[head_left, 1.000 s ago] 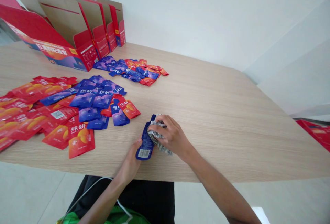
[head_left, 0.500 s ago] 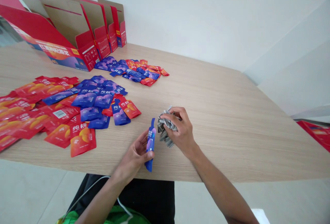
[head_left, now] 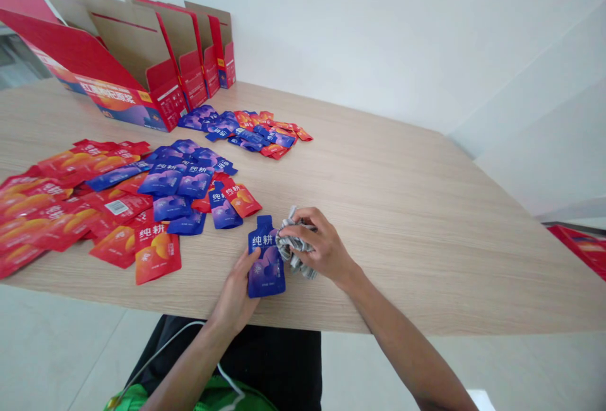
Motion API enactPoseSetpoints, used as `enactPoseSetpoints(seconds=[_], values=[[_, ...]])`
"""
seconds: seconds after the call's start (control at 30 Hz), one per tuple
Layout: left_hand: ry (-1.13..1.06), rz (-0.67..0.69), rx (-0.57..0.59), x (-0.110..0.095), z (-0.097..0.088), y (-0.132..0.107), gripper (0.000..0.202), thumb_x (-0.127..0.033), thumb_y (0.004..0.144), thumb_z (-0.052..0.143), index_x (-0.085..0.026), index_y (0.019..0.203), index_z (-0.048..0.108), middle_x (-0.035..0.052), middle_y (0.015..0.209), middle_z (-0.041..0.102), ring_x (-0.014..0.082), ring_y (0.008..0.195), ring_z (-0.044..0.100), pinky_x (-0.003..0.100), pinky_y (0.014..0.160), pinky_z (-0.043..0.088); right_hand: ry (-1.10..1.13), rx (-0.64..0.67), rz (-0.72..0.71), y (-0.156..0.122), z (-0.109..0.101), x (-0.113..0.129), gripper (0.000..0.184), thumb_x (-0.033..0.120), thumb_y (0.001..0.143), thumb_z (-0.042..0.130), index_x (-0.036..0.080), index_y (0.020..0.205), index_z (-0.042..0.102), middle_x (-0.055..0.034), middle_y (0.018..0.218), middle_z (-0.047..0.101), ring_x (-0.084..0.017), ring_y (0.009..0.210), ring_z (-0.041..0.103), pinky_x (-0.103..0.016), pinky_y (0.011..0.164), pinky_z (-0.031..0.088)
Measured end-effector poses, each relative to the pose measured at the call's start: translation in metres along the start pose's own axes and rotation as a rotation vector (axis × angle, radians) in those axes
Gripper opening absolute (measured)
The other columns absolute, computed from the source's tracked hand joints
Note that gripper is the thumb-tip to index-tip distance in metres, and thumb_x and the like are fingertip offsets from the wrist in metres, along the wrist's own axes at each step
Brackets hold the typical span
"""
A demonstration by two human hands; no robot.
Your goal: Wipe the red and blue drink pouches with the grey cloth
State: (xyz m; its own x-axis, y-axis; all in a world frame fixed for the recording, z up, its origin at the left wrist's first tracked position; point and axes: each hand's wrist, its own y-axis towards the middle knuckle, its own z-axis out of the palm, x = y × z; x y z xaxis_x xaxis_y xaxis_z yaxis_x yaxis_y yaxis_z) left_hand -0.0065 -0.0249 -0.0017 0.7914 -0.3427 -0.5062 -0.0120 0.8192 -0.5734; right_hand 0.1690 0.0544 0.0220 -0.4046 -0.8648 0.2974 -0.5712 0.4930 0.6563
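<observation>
My left hand (head_left: pixel 239 294) grips a blue pouch (head_left: pixel 266 275) by its left side, thumb on the front. The pouch is upright with its printed face toward me and its narrow neck at the top. A crumpled grey-and-white striped cloth (head_left: pixel 296 253) is bunched in my right hand (head_left: pixel 326 250), against the pouch's right edge. To the left lie a pile of red pouches (head_left: pixel 156 250) and, overlapping it, more blue pouches (head_left: pixel 163 174). Farther back is a smaller mixed heap of blue and red pouches (head_left: pixel 249 136).
Several open red cartons (head_left: pixel 127 98) stand in a row at the back left, flaps raised. The wooden table (head_left: pixel 426 228) meets a white wall (head_left: pixel 369 32) behind. Something red (head_left: pixel 580 247) shows beyond the right edge. A white cable (head_left: pixel 165 345) crosses my lap.
My left hand has turned the blue pouch from edge-on to face-on. My right hand has brought the cloth left and slightly down, up to the pouch.
</observation>
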Motion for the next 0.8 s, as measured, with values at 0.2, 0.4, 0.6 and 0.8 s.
enactPoseSetpoints(seconds=[0.2, 0.4, 0.6, 0.8], values=[[-0.067, 0.009, 0.045, 0.004, 0.006, -0.002, 0.035, -0.031, 0.104, 0.051, -0.009, 0.124, 0.071, 0.011, 0.098, 0.081, 0.0243, 0.092, 0.077, 0.038, 0.09, 0.061, 0.046, 0.227, -0.069, -0.001, 0.017, 0.004, 0.025, 0.016, 0.091, 0.072, 0.021, 0.116, 0.067, -0.009, 0.112, 0.062, -0.022, 0.106, 0.063, -0.036, 0.092, 0.058], [-0.12, -0.008, -0.063, -0.002, 0.009, -0.003, 0.038, -0.03, 0.104, 0.045, -0.011, 0.122, 0.073, 0.0099, 0.095, 0.082, 0.0256, 0.097, 0.078, 0.038, 0.093, 0.061, -0.016, 0.46, -0.319, -0.005, 0.02, 0.012, 0.028, 0.017, 0.089, 0.077, 0.022, 0.115, 0.069, -0.0083, 0.116, 0.063, -0.021, 0.107, 0.062, -0.035, 0.095, 0.054], [-0.144, -0.033, -0.108, -0.005, 0.011, -0.003, 0.034, -0.028, 0.099, 0.047, -0.013, 0.093, 0.077, 0.0102, 0.086, 0.081, 0.0265, 0.1, 0.077, 0.037, 0.091, 0.062, -0.069, 0.405, -0.399, -0.007, 0.028, 0.022, 0.013, 0.019, 0.099, 0.066, 0.024, 0.109, 0.072, -0.006, 0.114, 0.065, -0.018, 0.103, 0.06, -0.033, 0.095, 0.051], [-0.116, -0.034, -0.074, -0.004, 0.01, -0.003, 0.026, -0.02, 0.091, 0.056, -0.017, 0.072, 0.074, 0.0057, 0.073, 0.077, 0.0268, 0.098, 0.076, 0.035, 0.089, 0.061, -0.103, 0.278, -0.217, -0.004, 0.024, 0.023, 0.018, 0.018, 0.096, 0.067, 0.021, 0.114, 0.07, -0.0095, 0.112, 0.063, -0.022, 0.103, 0.061, -0.035, 0.09, 0.054]])
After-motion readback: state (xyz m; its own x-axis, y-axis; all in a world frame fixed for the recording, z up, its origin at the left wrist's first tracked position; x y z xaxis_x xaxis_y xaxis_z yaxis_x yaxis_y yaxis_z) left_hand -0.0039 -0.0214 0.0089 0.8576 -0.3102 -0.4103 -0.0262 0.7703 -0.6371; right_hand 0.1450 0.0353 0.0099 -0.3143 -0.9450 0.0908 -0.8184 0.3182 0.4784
